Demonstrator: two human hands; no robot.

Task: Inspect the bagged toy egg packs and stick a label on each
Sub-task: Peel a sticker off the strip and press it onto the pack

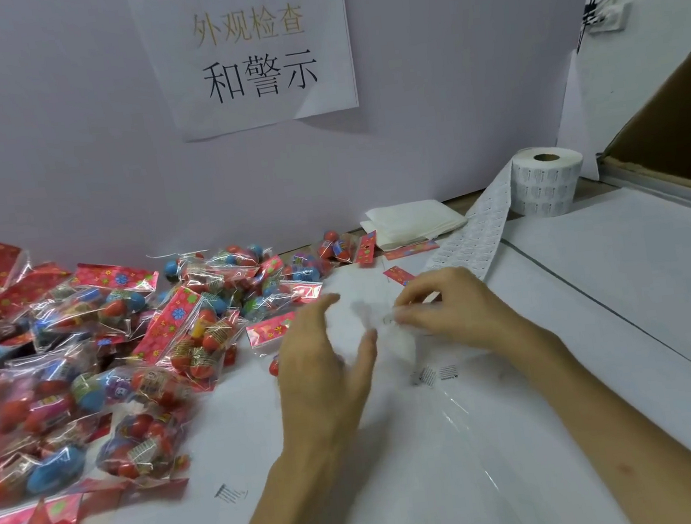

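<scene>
Lilac wall (61, 122) and a white table (600, 319) are filling our view as we are looking down at our work. At the far left, the bagged toy egg packs (87, 356) are lying in a loose heap on the table, their clear bags overlapping and their red flowered header cards pointing every way. A few more packs are trailing along the foot of the wall toward the middle. Above them a paper sign (251, 52) with printed characters is hanging on the wall. Our left hand (324, 359) is hovering just right of the heap with its fingers spread and released, grasping nothing. Our right hand (448, 306) is facing it close by, thumb and forefinger pinching a small pale piece (387, 321); it is too blurred for us to tell whether it is a label. A clear plastic film (455, 408) is glinting on the table beneath our right forearm. Behind the hands a folded white cloth (412, 222) is resting against the wall. To its right, a label strip (474, 238) is running from the label roll (548, 182) down toward our right hand. The roll is standing on end near the corner. A cardboard box (673, 129) is leaning in at the right edge.
</scene>
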